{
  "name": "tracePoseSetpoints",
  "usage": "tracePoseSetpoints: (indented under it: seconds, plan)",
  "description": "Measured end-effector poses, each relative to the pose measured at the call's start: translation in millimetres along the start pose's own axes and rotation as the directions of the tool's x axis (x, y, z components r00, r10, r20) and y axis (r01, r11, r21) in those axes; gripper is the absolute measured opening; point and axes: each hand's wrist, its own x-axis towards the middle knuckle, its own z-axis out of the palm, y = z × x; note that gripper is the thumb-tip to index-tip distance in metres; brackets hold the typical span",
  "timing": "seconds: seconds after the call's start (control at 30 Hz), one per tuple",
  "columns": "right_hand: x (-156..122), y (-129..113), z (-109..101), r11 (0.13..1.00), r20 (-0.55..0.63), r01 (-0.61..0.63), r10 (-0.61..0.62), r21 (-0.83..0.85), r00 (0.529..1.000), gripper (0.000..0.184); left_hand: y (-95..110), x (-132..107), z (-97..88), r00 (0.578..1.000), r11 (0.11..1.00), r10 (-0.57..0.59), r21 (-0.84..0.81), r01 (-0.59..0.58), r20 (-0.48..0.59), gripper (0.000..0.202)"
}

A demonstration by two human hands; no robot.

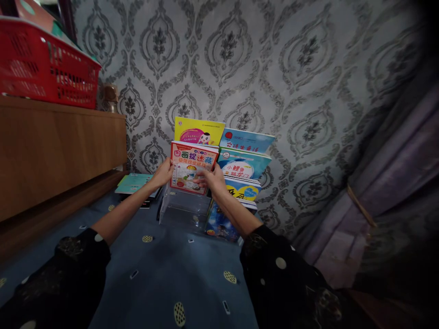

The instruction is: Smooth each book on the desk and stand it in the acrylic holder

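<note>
A red-bordered picture book stands tilted back in a clear tiered book rack. My left hand grips its left edge, and my right hand holds the right side, fingers across the cover and thumb near the edge. Behind it rises a yellow book. In the right column stand a light-blue book, a teal-and-white one, a blue-and-yellow one and a dark-blue one at the front. My right forearm partly covers the lower books.
Left of the rack, several flat books lie on the blue patterned cloth. A wooden cabinet carrying a red plastic basket borders the left. Patterned wallpaper is close behind; a tied curtain hangs at right.
</note>
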Motion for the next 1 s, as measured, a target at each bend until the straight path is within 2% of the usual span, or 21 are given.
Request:
tracePoseSetpoints:
  seconds: [0.3,0.47,0.67,0.9,1.0]
  plan:
    - [3.1,10.0,1.1,1.000,-0.054,0.021,-0.021,0.000,0.998,0.054,2.2,-2.1,-0.3,0.999,0.999,-0.031,-0.033,0.030,-0.009,0.007]
    - [-1.3,8.3,-0.9,0.999,-0.004,0.044,-0.044,0.021,0.999,0.057,7.1,-2.9,1.1,0.999,0.999,-0.050,-0.008,0.050,-0.002,0.007]
    - [-6.4,5.3,-0.1,0.999,0.004,-0.024,0.025,-0.026,1.000,0.043,14.6,-1.8,-4.2,0.998,0.996,-0.009,-0.092,0.004,-0.055,0.018]
    - [-6.5,5.9,-0.9,0.997,0.031,-0.035,0.037,-0.066,0.999,0.035,27.3,4.4,-16.6,0.993,0.980,0.062,-0.184,-0.080,-0.098,0.028]
    - [-5.8,5.9,0.0,0.997,0.023,-0.053,0.055,-0.063,0.998,0.034,33.7,9.1,-20.8,0.991,0.973,0.047,-0.218,-0.075,-0.128,0.034]
